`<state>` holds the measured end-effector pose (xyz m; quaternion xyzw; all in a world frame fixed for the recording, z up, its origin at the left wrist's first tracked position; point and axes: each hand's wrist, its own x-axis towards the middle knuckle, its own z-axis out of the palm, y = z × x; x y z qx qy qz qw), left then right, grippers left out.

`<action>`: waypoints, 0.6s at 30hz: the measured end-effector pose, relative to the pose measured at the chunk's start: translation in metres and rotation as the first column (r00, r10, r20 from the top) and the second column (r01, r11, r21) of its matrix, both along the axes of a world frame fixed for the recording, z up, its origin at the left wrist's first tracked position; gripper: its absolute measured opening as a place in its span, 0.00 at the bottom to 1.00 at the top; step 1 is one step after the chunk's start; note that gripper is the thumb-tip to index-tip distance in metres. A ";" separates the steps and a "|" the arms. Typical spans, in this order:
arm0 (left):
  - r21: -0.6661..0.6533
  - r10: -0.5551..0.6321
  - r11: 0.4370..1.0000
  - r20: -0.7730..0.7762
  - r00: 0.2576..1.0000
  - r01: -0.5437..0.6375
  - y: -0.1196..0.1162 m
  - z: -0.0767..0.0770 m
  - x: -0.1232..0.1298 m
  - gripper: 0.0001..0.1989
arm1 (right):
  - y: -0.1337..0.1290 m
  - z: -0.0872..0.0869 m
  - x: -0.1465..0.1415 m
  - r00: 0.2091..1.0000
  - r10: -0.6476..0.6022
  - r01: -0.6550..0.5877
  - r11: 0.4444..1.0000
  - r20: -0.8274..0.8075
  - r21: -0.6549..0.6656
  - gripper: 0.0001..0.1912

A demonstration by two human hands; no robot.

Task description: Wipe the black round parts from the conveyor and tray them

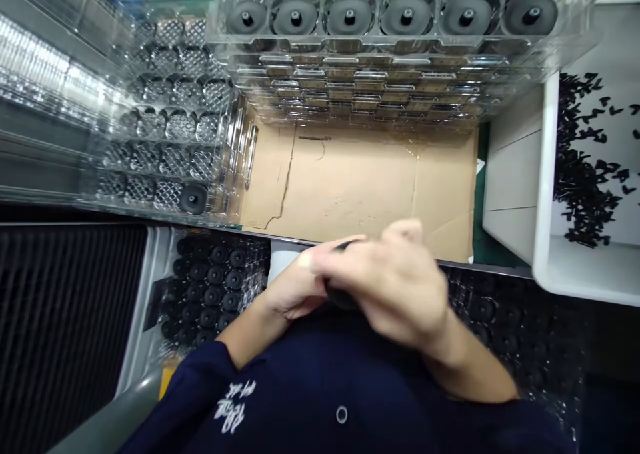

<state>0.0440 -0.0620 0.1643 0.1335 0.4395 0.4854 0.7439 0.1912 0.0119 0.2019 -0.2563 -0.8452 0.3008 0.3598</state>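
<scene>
Both hands meet in front of the dark blue shirt, at the near edge of the cardboard-covered table. My left hand (305, 281) is closed round a dark round part (341, 297), which is mostly hidden between the hands. Over it lies my right hand (400, 281), blurred by motion; its fingers are bent, and what they grip, if anything, cannot be made out. A cardboard sheet (360, 181) lies just beyond the hands.
Stacked clear trays (350, 74) at the back hold black round parts. Another clear tray (175, 127) stands left, with one black part (193, 199). A white bin (547, 174) with small black pieces (590, 194) is right. More black parts (215, 274) sit below left.
</scene>
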 end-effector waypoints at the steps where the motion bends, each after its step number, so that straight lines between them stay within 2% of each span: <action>1: 0.009 -0.025 1.000 0.052 0.998 0.024 0.001 0.002 0.000 0.28 | 0.007 -0.007 0.005 0.997 -0.073 0.073 0.992 -0.002 -0.099 0.13; 2: 0.025 -0.050 0.999 0.126 0.991 0.047 0.001 0.004 -0.001 0.29 | 0.014 -0.017 0.012 0.983 -0.183 0.184 0.960 0.025 -0.210 0.12; 4: 0.050 -0.045 0.998 0.249 0.967 0.034 0.002 0.007 -0.003 0.29 | 0.029 -0.043 0.028 0.914 -0.384 0.405 0.832 0.135 -0.379 0.12; 5: 0.057 -0.041 0.998 0.297 0.954 0.026 0.002 0.007 -0.003 0.28 | 0.034 -0.059 0.036 0.872 -0.438 0.490 0.772 0.220 -0.405 0.13; 6: 0.061 -0.039 0.998 0.330 0.943 0.020 0.003 0.007 -0.004 0.28 | 0.036 -0.075 0.044 0.833 -0.454 0.550 0.740 0.316 -0.388 0.13; 7: 0.064 -0.039 0.998 0.347 0.937 0.018 0.003 0.007 -0.005 0.29 | 0.036 -0.091 0.050 0.799 -0.442 0.582 0.739 0.407 -0.339 0.13; 8: 0.068 -0.041 0.998 0.358 0.933 0.017 0.004 0.006 -0.005 0.30 | 0.034 -0.105 0.055 0.772 -0.417 0.585 0.762 0.479 -0.280 0.14; 9: 0.074 -0.043 0.997 0.366 0.930 0.017 0.005 0.005 -0.005 0.31 | 0.030 -0.118 0.059 0.760 -0.372 0.556 0.797 0.532 -0.236 0.16; 11: 0.088 -0.045 0.996 0.378 0.925 0.012 0.006 0.004 -0.005 0.32 | 0.019 -0.135 0.062 0.776 -0.233 0.439 0.867 0.587 -0.236 0.19; 13: 0.093 -0.041 0.996 0.387 0.921 0.005 0.007 0.002 -0.005 0.31 | 0.008 -0.144 0.058 0.789 -0.137 0.368 0.885 0.599 -0.283 0.21; 18: 0.061 0.007 0.998 0.371 0.929 -0.032 0.005 -0.001 -0.005 0.29 | -0.010 -0.155 0.030 0.768 -0.209 0.405 0.891 0.605 -0.206 0.18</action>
